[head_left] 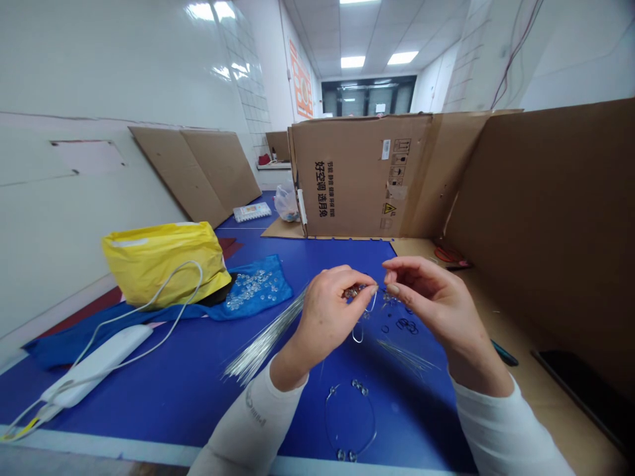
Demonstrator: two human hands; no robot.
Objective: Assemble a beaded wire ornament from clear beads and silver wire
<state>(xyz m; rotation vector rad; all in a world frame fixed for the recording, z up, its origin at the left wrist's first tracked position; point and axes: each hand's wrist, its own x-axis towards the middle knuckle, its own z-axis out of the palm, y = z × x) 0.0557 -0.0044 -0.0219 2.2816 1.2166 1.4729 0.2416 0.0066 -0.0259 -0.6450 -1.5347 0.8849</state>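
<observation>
My left hand is closed in a pinch on a thin metal wire that curves below its fingertips. A few clear beads show within its curled fingers. My right hand faces it, its thumb and fingertips brought close together. Anything held between them is too fine to make out. A bent wire piece lies below my left hand. Nearer me, a wire ring with clear beads lies on the blue table. Under my right hand are small black rings and loose thin wires.
A thick bundle of straight wires lies left of my left hand. Clear beads rest on blue cloth beside a yellow bag. A white power strip with its cable is at left. Cardboard walls the back and right.
</observation>
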